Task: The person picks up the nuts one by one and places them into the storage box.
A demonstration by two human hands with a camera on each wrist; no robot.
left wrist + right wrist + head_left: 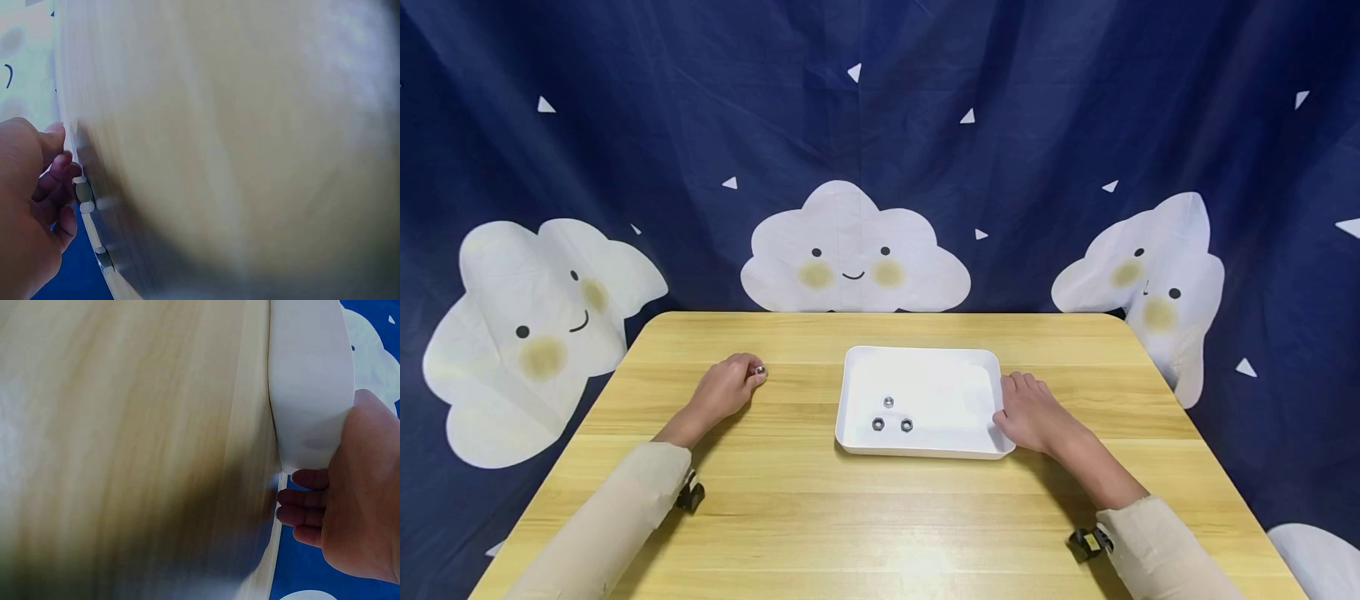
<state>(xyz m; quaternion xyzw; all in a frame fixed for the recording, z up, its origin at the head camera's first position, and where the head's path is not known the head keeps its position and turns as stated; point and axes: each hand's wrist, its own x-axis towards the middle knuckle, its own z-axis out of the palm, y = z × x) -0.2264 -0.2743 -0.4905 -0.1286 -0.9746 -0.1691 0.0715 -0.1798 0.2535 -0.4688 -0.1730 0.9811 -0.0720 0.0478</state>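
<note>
My left hand [727, 390] is low over the table's left part, fingers curled, with a small metal hex nut [761, 371] between the thumb and fingertips. In the left wrist view, one nut [84, 195] is right at the fingertips, and a second, smaller-looking nut [103, 258] appears beyond; the hand hides that one from the head view. My right hand [1037, 414] grips the right end of a white rectangular tray [925, 452], its thumb by the rim. Inside the tray's left half lie three nuts: one behind [889, 402], two in front [878, 424].
The light wooden table [820, 525] has rounded far corners. Behind it hangs a dark blue curtain [1015, 158] printed with smiling clouds. Black wrist devices [691, 493] sit at both sleeve cuffs. A stretch of table separates the left hand from the tray.
</note>
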